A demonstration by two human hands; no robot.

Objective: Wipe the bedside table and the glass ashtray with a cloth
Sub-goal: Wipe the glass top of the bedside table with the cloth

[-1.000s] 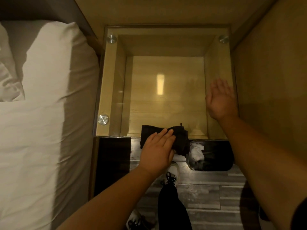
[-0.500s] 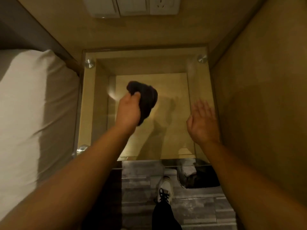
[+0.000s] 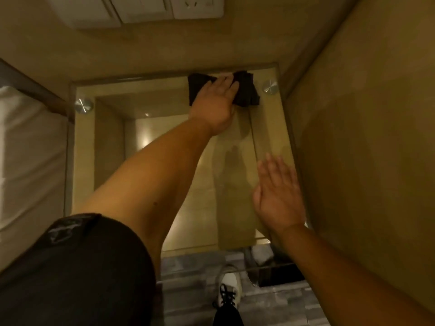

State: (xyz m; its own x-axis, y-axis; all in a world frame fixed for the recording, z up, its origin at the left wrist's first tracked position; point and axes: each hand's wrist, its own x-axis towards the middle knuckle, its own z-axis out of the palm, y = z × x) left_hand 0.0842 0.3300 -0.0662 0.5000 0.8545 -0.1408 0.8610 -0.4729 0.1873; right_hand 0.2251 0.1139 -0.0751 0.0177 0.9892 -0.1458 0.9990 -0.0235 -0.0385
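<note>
Wiping is under way: your left hand (image 3: 217,100) presses the black cloth (image 3: 244,91) flat-fingered at the glass surface's (image 3: 164,107) far right corner; your right hand (image 3: 277,196) hovers released. Sweep back next; no ashtray is visible.

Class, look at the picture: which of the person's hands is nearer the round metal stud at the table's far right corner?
Left. The left hand presses the dark cloth beside the stud; the right hand hovers open near the table's near right edge.

1 head camera looks steeply down, close above the bedside table (image 3: 84,147).
</note>
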